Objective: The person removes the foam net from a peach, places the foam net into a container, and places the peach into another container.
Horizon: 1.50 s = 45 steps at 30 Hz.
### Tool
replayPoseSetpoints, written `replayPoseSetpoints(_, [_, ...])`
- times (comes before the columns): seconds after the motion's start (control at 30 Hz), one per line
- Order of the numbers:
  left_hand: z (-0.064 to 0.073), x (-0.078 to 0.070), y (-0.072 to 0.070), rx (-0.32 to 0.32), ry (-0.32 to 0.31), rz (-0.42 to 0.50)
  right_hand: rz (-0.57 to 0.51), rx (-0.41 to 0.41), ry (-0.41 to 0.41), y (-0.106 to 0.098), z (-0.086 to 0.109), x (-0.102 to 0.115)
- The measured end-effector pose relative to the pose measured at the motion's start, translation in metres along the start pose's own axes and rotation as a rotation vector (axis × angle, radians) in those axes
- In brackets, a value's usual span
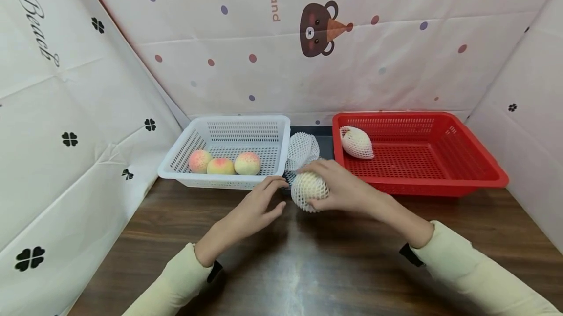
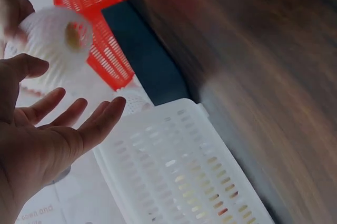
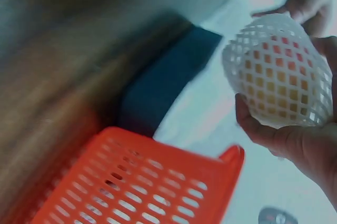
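My right hand [image 1: 336, 186] grips a peach in a white foam net [image 1: 309, 190], held above the table in front of the gap between two baskets. In the right wrist view the pink and yellow peach [image 3: 279, 76] shows through the mesh, the thumb lying along its side. Beside it on the left, my left hand [image 1: 252, 208] has its fingers spread and relaxed, holding nothing. The left wrist view shows those fingers [image 2: 102, 121] close to the netted peach [image 2: 50, 50]. Empty-looking foam nets [image 1: 302, 149] lie behind the hands in a dark tray [image 1: 324, 146].
A white basket [image 1: 176, 175] at left holds three bare peaches [image 1: 221, 166]. At right stands a red basket [image 1: 440, 186] with one netted fruit [image 1: 357, 142] in its left corner. Printed cloth [image 1: 246, 76] hangs behind and at both sides of the wooden table [image 1: 316, 267].
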<state>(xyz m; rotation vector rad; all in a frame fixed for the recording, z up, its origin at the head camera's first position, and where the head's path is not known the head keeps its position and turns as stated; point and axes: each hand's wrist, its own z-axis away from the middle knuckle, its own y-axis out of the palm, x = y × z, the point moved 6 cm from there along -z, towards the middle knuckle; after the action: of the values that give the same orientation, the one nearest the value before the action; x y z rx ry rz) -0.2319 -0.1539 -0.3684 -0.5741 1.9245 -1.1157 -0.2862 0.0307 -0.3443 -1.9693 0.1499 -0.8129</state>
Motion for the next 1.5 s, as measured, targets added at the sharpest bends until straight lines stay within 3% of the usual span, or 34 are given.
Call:
replayPoseSetpoints(0.2, [-0.003,0.0,0.001,0.021,-0.079,0.22,-0.141,-0.173,0.111,-0.033,-0.004,-0.011])
replayPoseSetpoints(0.4, [-0.014,-0.008,-0.003,-0.03,-0.057,0.3,-0.311,-0.257,0.183,-0.045,-0.001,-0.023])
replayPoseSetpoints(0.57, [-0.025,-0.015,-0.007,-0.116,-0.008,0.392,-0.391,-0.273,0.205,-0.048,0.001,-0.026])
replayPoseSetpoints(0.7, [-0.035,-0.016,-0.01,-0.198,-0.035,0.474,-0.435,-0.267,0.218,-0.049,0.002,-0.026])
replayPoseSetpoints(0.93, [-0.053,-0.016,-0.011,-0.357,-0.064,0.714,-0.529,-0.233,0.231,-0.044,0.004,-0.023])
replayPoseSetpoints(1.1, [-0.057,-0.016,-0.011,-0.42,-0.046,0.841,-0.574,-0.235,0.235,-0.043,0.006,-0.022])
replayPoseSetpoints(1.2, [-0.055,-0.017,-0.012,-0.457,-0.002,0.902,-0.603,-0.24,0.236,-0.043,0.007,-0.022])
replayPoseSetpoints(1.27, [-0.055,-0.021,-0.014,-0.462,0.044,0.929,-0.623,-0.239,0.236,-0.043,0.008,-0.022])
replayPoseSetpoints(1.37, [-0.057,-0.027,-0.013,-0.415,0.112,0.965,-0.645,-0.235,0.234,-0.041,0.008,-0.02])
replayPoseSetpoints(1.5, [-0.062,-0.033,-0.008,-0.308,0.115,0.944,-0.627,-0.247,0.228,-0.038,0.006,-0.016])
